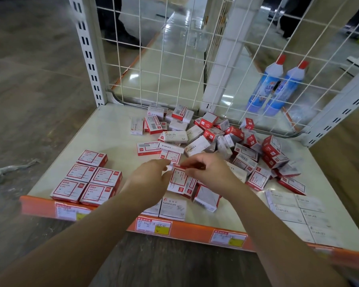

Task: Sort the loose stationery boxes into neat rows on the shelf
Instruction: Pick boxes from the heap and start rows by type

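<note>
Two grips, your left grip [151, 176] and right grip [205, 169], pinch one red-and-white box [177, 181] over the shelf [112, 131], likely squaring it. Red rows [85, 180] lie near left, white rows [294, 208] near right, and the loose heap [226, 139] far.

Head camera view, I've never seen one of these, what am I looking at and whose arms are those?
There is no machine: a person wears one camera on the head, looking down at their own bare arms. The left hand and right hand together pinch one red-and-white box over a white shelf. Red boxes sit in rows at the left, white staples boxes in rows at the right, and a loose pile lies behind. Two bottles stand beyond the wire grid.
</note>
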### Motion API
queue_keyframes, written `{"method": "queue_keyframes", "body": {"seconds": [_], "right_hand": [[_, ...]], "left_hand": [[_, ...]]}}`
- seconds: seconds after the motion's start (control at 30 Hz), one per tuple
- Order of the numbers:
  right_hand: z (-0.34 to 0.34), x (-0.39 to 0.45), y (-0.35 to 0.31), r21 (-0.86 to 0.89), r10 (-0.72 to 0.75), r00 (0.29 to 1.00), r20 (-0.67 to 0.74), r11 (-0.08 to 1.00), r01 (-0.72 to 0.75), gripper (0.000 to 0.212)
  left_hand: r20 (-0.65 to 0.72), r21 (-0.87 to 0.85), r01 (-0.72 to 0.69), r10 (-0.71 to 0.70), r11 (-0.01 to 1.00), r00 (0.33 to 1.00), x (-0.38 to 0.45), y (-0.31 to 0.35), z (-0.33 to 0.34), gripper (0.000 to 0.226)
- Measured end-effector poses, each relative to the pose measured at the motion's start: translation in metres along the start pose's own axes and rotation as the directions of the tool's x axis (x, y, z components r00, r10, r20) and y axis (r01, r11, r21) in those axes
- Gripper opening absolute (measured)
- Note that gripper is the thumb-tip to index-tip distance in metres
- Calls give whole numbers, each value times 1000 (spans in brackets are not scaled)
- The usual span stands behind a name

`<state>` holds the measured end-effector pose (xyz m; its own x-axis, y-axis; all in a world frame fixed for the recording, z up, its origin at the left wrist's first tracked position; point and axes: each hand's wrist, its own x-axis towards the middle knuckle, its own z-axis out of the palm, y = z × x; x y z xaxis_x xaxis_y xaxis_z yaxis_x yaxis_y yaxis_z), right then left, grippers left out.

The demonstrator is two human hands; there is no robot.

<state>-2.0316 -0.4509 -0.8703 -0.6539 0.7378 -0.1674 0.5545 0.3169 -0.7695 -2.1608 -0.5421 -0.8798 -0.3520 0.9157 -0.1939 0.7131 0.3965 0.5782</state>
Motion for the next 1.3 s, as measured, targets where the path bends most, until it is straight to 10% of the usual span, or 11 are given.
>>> {"method": "queue_keyframes", "body": {"seconds": [1.3], "right_hand": [[21, -29, 12, 371, 33, 994, -108, 929, 9, 38]], "left_hand": [[20, -516, 200, -222, 833, 975, -12, 0, -3, 28]]}}
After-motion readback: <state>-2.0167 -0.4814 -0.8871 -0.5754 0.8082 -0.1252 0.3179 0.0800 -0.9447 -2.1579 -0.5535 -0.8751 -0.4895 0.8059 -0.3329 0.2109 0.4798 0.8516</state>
